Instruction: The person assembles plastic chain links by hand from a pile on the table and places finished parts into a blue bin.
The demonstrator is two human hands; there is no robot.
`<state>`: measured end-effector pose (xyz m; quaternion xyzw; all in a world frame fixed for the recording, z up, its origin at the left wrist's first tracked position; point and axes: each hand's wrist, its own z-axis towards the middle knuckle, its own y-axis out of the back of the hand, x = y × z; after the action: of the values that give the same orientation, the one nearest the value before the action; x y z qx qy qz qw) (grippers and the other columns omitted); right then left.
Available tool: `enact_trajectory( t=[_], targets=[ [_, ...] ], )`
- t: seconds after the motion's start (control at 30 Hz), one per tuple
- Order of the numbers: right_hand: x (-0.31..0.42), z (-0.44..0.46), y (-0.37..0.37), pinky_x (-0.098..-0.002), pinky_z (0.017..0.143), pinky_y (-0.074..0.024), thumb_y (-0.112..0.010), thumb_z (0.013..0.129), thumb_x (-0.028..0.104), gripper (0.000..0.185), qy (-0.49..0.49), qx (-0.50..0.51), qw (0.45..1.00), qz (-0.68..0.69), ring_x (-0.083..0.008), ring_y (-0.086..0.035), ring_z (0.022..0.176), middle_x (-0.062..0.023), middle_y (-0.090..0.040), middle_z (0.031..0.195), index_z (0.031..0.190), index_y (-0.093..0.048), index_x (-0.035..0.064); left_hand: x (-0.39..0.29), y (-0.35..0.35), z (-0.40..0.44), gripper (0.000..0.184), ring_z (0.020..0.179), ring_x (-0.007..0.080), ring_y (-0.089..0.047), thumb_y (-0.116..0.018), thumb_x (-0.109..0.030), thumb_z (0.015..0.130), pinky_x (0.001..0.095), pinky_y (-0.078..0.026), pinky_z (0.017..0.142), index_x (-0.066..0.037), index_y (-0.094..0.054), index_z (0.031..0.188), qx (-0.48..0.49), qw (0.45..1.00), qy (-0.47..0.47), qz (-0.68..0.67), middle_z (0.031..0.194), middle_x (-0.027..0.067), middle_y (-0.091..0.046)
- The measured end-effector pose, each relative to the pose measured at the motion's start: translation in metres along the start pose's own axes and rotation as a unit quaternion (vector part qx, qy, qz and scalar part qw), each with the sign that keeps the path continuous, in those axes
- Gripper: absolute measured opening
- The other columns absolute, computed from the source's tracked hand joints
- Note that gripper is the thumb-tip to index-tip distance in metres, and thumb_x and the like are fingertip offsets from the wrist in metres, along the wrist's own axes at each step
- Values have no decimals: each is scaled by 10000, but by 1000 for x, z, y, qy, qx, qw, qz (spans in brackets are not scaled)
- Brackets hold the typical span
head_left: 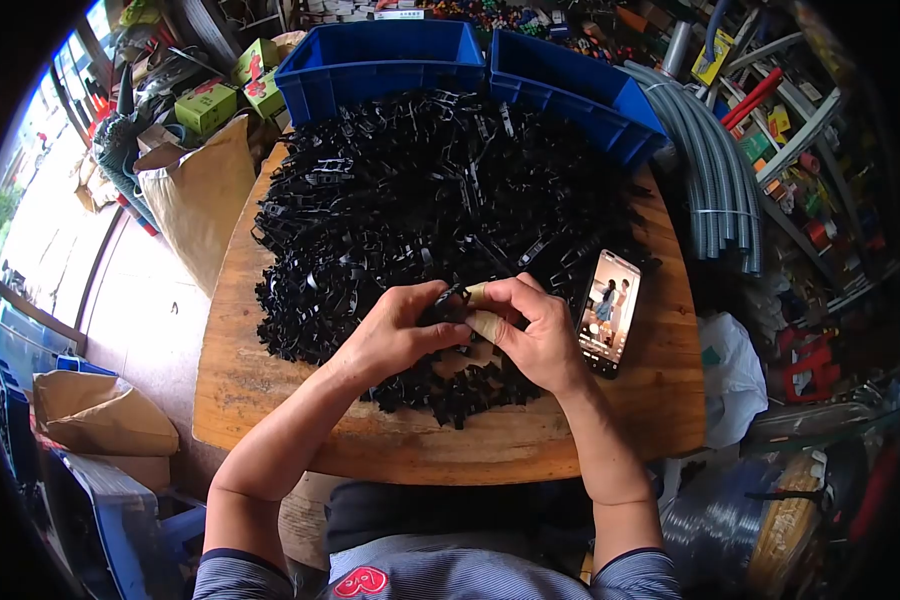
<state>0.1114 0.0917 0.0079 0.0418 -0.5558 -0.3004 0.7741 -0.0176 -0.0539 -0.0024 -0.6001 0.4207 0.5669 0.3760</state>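
Note:
Over the near part of a large heap of black plastic parts (370,180), my two hands meet fingertip to fingertip. My left hand (398,326) is closed on a small black plastic part (454,293), thumb and fingers curled round it. From the other side my right hand (535,330) pinches at the same part. Pale tape wraps the right thumb and a right finger. The fingers cover much of the part, so its exact shape is hidden. Just below the hands lies a smaller cluster of black pieces (458,393).
A wooden table (650,420) bears the heap. Two blue bins, one at left (380,75) and one at right (575,100), stand along its far edge. A lit phone (608,312) leans by my right hand. Grey coiled hoses (715,170) and a paper sack (198,190) flank the table.

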Motion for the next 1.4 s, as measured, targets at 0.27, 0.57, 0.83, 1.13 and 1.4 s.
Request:
enact_trajectory(
  t=[0.27,0.57,0.83,1.13,1.4],
  targets=[
    [-8,-1,0,-228,724,-514,-629,872,34,201,-26,-9,999,32,-92,-629,804,-65,-654,940,1066,-603,-10,1,-1,1,234,672,58,-517,-686,-165,827,264,-433,594,11,-575,933,-59,986,-40,153,710,38,-576],
    [-1,-6,0,-214,694,-520,-649,853,20,134,-53,-89,982,157,-82,-615,799,-40,-616,930,967,-587,-11,7,-5,3,287,459,304,-461,-744,-218,754,365,-377,457,-12,-545,779,-130,914,-177,341,540,148,-483],
    [-7,-4,-6,-211,682,-535,-694,788,-35,122,33,-100,993,50,-105,-635,807,-58,-637,930,885,-630,4,10,-6,3,280,554,349,-562,-743,-207,738,374,-430,483,-27,-529,755,-156,890,-183,388,581,148,-535],
    [0,0,-4,-243,682,-562,-702,764,-56,143,129,-83,985,-81,-160,-660,807,-101,-641,939,876,-621,-20,13,-5,3,281,587,340,-590,-736,-232,741,391,-457,501,-43,-528,758,-181,855,-206,440,590,132,-550],
    [-7,-6,-13,-252,725,-561,-696,771,-62,161,130,-122,983,-50,-171,-653,847,-101,-638,934,868,-584,2,8,-6,1,282,580,336,-605,-695,-287,770,429,-461,492,-65,-520,776,-187,847,-173,467,567,126,-567]
  ],
)
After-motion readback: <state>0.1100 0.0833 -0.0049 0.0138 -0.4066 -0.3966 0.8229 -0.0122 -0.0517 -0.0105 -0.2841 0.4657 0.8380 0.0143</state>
